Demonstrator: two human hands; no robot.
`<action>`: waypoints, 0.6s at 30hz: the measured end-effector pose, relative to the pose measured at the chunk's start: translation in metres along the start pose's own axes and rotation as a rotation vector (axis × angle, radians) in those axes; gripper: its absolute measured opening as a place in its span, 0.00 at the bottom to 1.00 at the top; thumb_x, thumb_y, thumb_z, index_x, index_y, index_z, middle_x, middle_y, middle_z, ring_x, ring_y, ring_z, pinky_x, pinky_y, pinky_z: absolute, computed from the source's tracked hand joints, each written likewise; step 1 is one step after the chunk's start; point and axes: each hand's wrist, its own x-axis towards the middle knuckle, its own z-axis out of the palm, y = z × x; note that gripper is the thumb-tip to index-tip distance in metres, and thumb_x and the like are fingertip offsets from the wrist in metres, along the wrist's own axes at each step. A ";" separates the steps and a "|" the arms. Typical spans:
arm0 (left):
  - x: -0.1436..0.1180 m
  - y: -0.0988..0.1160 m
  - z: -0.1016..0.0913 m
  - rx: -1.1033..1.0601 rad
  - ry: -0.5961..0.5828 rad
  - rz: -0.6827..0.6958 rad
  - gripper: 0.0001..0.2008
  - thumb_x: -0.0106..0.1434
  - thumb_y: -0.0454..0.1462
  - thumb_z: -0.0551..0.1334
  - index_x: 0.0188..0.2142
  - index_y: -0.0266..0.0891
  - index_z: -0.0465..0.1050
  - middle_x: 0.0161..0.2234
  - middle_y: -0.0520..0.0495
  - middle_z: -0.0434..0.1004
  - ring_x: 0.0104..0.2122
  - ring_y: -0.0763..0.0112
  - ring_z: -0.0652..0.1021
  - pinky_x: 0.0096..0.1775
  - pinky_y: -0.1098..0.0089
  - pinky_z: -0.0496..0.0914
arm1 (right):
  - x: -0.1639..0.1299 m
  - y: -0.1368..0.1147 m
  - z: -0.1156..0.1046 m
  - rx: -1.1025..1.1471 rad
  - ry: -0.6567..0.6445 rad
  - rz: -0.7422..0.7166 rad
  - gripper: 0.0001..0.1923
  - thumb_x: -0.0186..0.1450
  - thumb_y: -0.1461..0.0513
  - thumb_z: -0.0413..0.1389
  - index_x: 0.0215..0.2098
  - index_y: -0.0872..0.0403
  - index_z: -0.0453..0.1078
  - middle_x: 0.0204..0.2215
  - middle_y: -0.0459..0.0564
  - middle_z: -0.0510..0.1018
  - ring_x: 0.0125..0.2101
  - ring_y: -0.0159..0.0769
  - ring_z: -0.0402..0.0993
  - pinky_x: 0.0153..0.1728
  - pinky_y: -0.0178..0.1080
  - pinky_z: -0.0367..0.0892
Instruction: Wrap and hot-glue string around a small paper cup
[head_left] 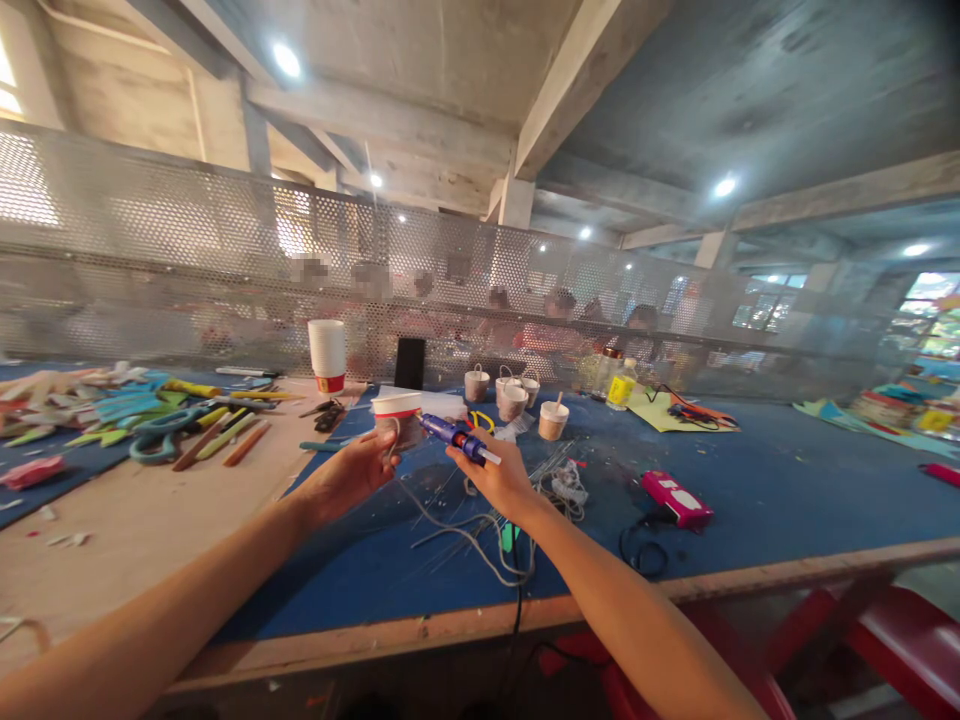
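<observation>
My left hand [367, 462] is closed around a paper cup [397, 405] with a white and red rim, its lower part wrapped in something brownish. A length of grey cord [469, 535] trails from near that hand across the blue table. In my right hand [501, 465] is a blue glue gun [454, 437], a clear glue stick poking out of its back. The nozzle points left and comes up close to the cup's side; whether it touches I cannot tell. Behind my hands stand several small wrapped cups [512, 402], some with loop handles.
A stack of paper cups [327, 352] and a black phone [410, 363] stand near the perforated metal screen [225, 290]. To the left lie scissors [161, 437] and coloured sticks. A pink device [676, 499], bottles [621, 384] and yellow paper [679, 412] are on the right.
</observation>
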 end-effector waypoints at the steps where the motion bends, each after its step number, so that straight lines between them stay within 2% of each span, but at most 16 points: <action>1: 0.000 0.000 -0.001 -0.002 -0.002 -0.002 0.11 0.60 0.29 0.69 0.44 0.36 0.78 0.31 0.49 0.83 0.25 0.72 0.82 0.30 0.75 0.79 | 0.000 0.000 0.000 -0.001 0.000 0.001 0.17 0.69 0.48 0.55 0.41 0.52 0.73 0.28 0.48 0.81 0.28 0.39 0.79 0.28 0.34 0.62; 5: 0.003 0.000 -0.005 -0.001 -0.013 0.005 0.09 0.60 0.30 0.70 0.41 0.36 0.79 0.32 0.49 0.84 0.25 0.73 0.82 0.29 0.76 0.78 | 0.000 0.001 0.000 -0.009 -0.004 0.005 0.17 0.70 0.48 0.55 0.41 0.52 0.73 0.27 0.48 0.81 0.28 0.39 0.78 0.28 0.34 0.61; 10: 0.001 0.001 -0.002 -0.002 -0.025 0.000 0.14 0.60 0.30 0.70 0.47 0.37 0.78 0.35 0.48 0.84 0.25 0.73 0.82 0.30 0.76 0.79 | 0.000 0.001 0.000 -0.010 -0.011 0.019 0.16 0.70 0.48 0.55 0.39 0.52 0.72 0.27 0.48 0.81 0.28 0.38 0.78 0.28 0.34 0.60; 18: 0.001 0.000 -0.003 0.007 -0.030 -0.005 0.13 0.60 0.31 0.70 0.45 0.36 0.79 0.33 0.49 0.83 0.25 0.73 0.81 0.29 0.76 0.78 | 0.000 0.002 0.003 0.125 -0.006 0.025 0.16 0.68 0.48 0.56 0.39 0.52 0.74 0.28 0.49 0.80 0.28 0.38 0.76 0.30 0.35 0.64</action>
